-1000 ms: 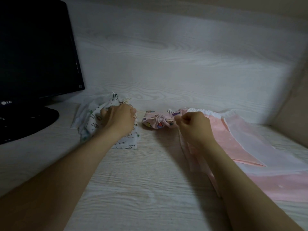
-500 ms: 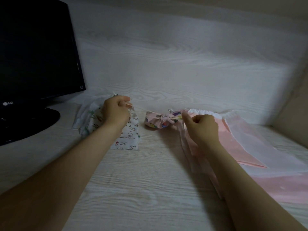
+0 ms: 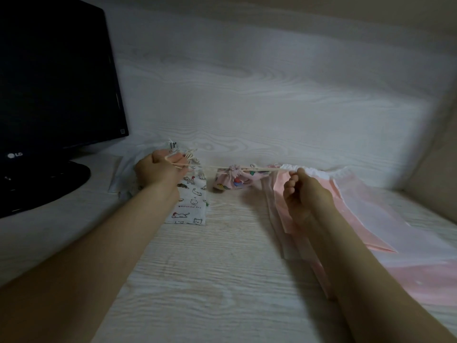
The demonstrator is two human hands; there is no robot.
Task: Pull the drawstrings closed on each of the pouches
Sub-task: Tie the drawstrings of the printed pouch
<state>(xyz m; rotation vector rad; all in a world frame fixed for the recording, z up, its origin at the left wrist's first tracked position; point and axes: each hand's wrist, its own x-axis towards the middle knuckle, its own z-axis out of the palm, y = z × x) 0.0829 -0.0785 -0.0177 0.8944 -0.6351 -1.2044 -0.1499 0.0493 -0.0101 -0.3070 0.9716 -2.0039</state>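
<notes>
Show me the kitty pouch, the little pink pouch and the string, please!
kitty pouch [image 3: 191,201], head view, printed lower body
little pink pouch [image 3: 230,183], head view, bunched body
string [image 3: 210,167], head view, taut stretch between pouches

Pink colourful-print pouch, white cat-print pouch, pale pink bags, black monitor.

The bench lies open across its near edge and middle. A monitor and its base fill the far left corner. Along the back edge sit a white pouch and a pink pouch, with a taut cord strung across. Bags cover the right side.
</notes>
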